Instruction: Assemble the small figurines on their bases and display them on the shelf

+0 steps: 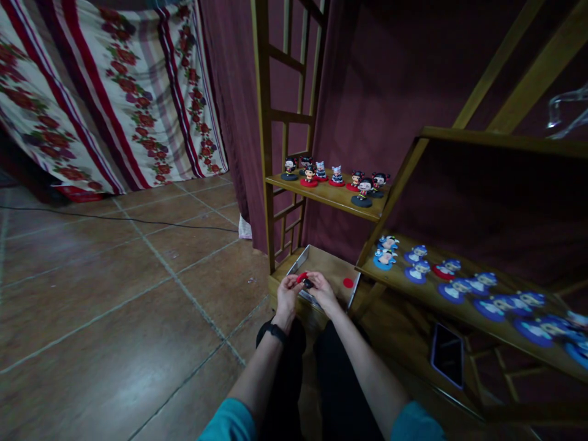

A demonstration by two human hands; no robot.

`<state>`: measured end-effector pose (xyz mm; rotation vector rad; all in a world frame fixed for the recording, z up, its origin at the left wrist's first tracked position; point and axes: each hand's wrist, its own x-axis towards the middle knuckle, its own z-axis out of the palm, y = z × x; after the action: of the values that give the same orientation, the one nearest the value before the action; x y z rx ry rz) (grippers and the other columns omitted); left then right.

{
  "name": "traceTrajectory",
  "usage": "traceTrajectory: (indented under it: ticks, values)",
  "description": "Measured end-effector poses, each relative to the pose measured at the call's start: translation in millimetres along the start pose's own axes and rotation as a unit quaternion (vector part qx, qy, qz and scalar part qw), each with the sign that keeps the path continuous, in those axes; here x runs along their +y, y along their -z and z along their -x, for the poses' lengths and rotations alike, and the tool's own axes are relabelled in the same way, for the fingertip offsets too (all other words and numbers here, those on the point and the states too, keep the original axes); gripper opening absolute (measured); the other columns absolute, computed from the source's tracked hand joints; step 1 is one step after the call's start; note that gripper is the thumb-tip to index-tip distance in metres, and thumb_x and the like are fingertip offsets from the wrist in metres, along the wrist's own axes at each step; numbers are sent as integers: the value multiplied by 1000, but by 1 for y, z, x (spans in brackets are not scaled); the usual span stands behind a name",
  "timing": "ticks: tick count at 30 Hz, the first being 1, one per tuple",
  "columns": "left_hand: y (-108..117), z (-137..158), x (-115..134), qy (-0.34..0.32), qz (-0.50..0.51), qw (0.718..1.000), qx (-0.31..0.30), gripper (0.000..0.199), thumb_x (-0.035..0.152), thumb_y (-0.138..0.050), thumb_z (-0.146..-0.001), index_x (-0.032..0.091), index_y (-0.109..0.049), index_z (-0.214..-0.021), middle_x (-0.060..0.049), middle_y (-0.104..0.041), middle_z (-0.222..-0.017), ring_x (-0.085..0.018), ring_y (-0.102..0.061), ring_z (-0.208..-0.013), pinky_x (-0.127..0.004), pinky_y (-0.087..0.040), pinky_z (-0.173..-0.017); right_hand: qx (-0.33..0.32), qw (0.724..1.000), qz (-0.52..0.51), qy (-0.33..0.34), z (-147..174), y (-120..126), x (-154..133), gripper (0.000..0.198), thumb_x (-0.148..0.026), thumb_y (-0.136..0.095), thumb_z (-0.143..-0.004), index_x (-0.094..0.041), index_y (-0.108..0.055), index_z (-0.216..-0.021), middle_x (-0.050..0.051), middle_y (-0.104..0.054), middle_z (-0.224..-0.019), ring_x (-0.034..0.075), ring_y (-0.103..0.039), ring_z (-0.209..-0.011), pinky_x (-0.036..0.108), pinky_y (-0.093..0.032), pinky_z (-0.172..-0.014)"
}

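Low in front of me, over a shallow open box [337,264], my two hands meet around a small figurine [307,283] with a dark head. My left hand [289,291] pinches a red round base [301,277] at the figurine's left end. On the dark part, the fingers of my right hand [321,288] are closed. The fingers partly hide the figurine, so its details cannot be made out. Inside the box, to the right of my hands, lies a red disc [348,283].
Several figurines on red and dark bases stand on the upper wooden shelf [331,195]. Blue figurines [454,288] line the lower shelf at right. Beneath it lies a dark tablet-like object [447,355]. A black cable [184,225] crosses the tiled floor; a flowered cloth [138,92] hangs behind.
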<state>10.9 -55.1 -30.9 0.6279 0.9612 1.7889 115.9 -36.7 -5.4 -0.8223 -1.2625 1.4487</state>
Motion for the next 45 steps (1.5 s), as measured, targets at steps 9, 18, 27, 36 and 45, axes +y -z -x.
traceTrajectory:
  ticks: [9, 18, 27, 36, 45]
  values:
    - [4, 0, 3, 112, 20, 993, 26, 29, 21, -75, -60, 14, -60, -84, -3, -63, -70, -9, -57, -56, -21, -45, -55, 29, 994, 37, -99, -3, 5, 10, 27, -27, -65, -59, -20, -60, -84, 1, -65, -76, 13, -58, -63, 24, -45, -55]
    - [4, -2, 3, 173, 16, 985, -3, 18, 17, -69, -67, 12, -60, -83, -4, -64, -65, -9, -57, -52, -19, -45, -52, 57, 993, 48, -94, -6, 10, 19, 18, -31, -65, -61, -21, -60, -75, -3, -60, -62, 11, -55, -55, 21, -44, -49]
    - [1, -4, 5, 221, 21, 975, -4, 9, 12, -59, -74, 14, -57, -82, -2, -60, -61, -8, -56, -48, -18, -44, -47, 67, 992, -6, -106, -11, 9, 23, 38, -26, -70, -54, -21, -57, -89, -3, -62, -69, 10, -58, -54, 21, -42, -46]
    - [0, -6, 9, 275, 31, 960, -38, 6, 17, -57, -77, 13, -59, -81, -4, -59, -60, -9, -56, -50, -19, -46, -49, 41, 993, -57, -92, -9, 9, 21, 42, -27, -74, -50, -19, -62, -89, -2, -63, -69, 10, -55, -53, 23, -46, -51]
    - [2, -4, 7, 214, 67, 974, -34, 15, 9, -66, -67, 14, -60, -81, -2, -62, -66, -8, -57, -53, -17, -46, -51, 54, 995, -15, -86, -11, 8, 25, 40, -28, -70, -53, -21, -61, -91, 0, -63, -79, 12, -58, -60, 26, -47, -57]
